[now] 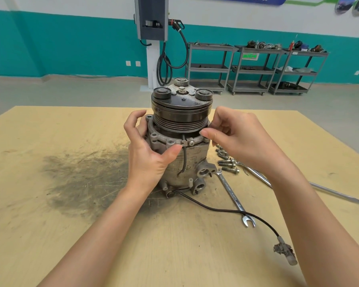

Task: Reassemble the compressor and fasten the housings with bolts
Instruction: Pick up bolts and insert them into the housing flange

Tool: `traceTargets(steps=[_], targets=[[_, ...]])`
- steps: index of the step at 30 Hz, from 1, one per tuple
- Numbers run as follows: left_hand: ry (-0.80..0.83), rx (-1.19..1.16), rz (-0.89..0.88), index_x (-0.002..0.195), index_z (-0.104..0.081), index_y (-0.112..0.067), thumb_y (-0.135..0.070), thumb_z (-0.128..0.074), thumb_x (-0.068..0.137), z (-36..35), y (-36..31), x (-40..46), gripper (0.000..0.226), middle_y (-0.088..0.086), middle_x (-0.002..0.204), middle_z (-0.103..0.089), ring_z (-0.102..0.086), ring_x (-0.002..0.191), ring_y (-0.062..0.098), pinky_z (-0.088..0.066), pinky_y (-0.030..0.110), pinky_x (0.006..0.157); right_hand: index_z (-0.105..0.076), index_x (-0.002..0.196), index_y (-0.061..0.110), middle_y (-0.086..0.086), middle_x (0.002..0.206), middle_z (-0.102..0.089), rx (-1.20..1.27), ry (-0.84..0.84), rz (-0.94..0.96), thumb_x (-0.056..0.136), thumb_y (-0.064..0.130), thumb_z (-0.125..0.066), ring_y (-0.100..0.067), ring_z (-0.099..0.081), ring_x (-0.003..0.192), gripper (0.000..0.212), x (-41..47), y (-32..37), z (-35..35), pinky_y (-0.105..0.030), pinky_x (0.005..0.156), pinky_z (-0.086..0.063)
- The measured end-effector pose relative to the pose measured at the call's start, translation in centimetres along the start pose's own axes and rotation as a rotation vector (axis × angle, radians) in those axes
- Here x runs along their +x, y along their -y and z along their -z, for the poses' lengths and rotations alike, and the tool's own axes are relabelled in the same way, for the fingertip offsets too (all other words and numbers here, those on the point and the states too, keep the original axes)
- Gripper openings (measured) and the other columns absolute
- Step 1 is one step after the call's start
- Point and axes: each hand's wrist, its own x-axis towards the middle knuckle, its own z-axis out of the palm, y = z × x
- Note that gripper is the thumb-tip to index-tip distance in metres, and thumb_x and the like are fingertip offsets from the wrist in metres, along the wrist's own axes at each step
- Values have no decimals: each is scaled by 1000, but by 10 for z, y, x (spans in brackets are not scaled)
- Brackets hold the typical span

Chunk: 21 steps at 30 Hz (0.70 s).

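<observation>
A car air-conditioning compressor point(180, 146) stands upright in the middle of the frame on a pale wooden worktop point(71, 131), its dark grooved pulley point(179, 112) on top and its grey metal body below. A person reaches in from the bottom of the frame with both bare arms.

The left hand point(147, 150) wraps the left side of the body just under the flange point(160, 139), fingers curled round behind and thumb pressed to the front near a small clamp point(188, 142) that holds a black cable point(226, 210). The right hand point(234, 131) sits at the right edge of the flange, thumb and fingers drawn together as if pinching something there; whether a bolt is between them cannot be made out.

Right of the compressor lie several loose bolts point(228, 164), a spanner point(234, 199) and a longer tool point(298, 187). The cable trails across the worktop to a grey plug point(285, 252) at lower right. A dark greasy smear stains the wood at centre left.

The compressor looks heavy, rigid and probably oily. It is best steadied by the body or flange, not by the pulley, which may turn, or by the thin cable. The bolts are small and apt to roll.
</observation>
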Motion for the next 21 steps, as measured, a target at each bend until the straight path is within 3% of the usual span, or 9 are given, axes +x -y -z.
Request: traceTargets(steps=[5, 6, 8, 10, 12, 14, 16, 17, 21], targets=[[-23, -87, 35, 137, -15, -17, -64, -69, 78, 2, -7, -2, 93, -1, 133, -57, -61, 120, 18, -50, 41, 102, -59, 78, 24, 5, 71, -68, 89, 41, -55, 88, 25, -71, -7, -65, 69, 15, 0, -1, 4, -24, 66, -53], [-44, -103, 27, 137, -13, -15, -64, -61, 84, 3, -6, -2, 87, -14, 138, -52, -57, 124, 11, -46, 38, 106, -62, 81, 25, 5, 72, -70, 131, 63, -66, 87, 24, -70, -5, -67, 70, 11, 0, -2, 6, -22, 66, -54], [-73, -99, 25, 137, -11, -13, -54, -41, 99, 3, -1, -2, 63, -49, 128, -44, -49, 129, -2, -36, 42, 115, -64, 84, 26, 8, 72, -71, 215, 92, -80, 88, 20, -69, -2, -68, 69, 9, -1, -3, 9, -16, 64, -53], [-66, -101, 58, 137, -11, -15, -30, -31, 106, 2, 3, -2, 40, -57, 119, -42, -45, 132, -5, -30, 48, 118, -65, 84, 25, 10, 73, -72, 259, 98, -81, 88, 17, -69, -2, -68, 68, 9, -1, -4, 10, -12, 65, -51], [-45, -92, 70, 137, -10, -10, -10, -31, 106, 0, 5, -3, 37, -53, 123, -44, -47, 128, -9, -38, 25, 111, -65, 83, 24, 10, 73, -72, 264, 93, -82, 88, 17, -69, -2, -67, 67, 9, -1, -4, 8, -13, 64, -51], [-26, -114, 114, 137, -10, -10, -15, -39, 104, -1, 3, -3, 44, -32, 137, -49, -49, 125, -10, -40, 15, 104, -63, 81, 24, 10, 70, -71, 242, 81, -88, 88, 17, -69, -3, -66, 65, 12, 0, -4, 6, -15, 63, -52], [-34, -140, 164, 139, -11, -17, -37, -52, 93, -1, -1, -4, 64, 2, 146, -46, -51, 129, 3, -42, 30, 109, -61, 79, 24, 7, 65, -69, 207, 61, -110, 89, 18, -69, -3, -65, 63, 13, 0, -4, 4, -22, 64, -54], [-38, -126, 176, 141, -11, -20, -46, -59, 88, 0, -4, -4, 76, 9, 148, -43, -51, 130, 7, -42, 37, 111, -61, 79, 23, 7, 64, -67, 184, 49, -124, 89, 20, -69, -2, -63, 62, 14, 0, -4, 3, -26, 64, -55], [-4, -73, 185, 144, -8, -20, -71, -74, 66, 2, -9, -4, 115, 14, 151, -37, -48, 135, 21, -43, 44, 111, -56, 74, 21, 8, 61, -59, 39, -51, -142, 87, 33, -70, -3, -51, 55, 23, -1, 0, -5, -24, 54, -42]])
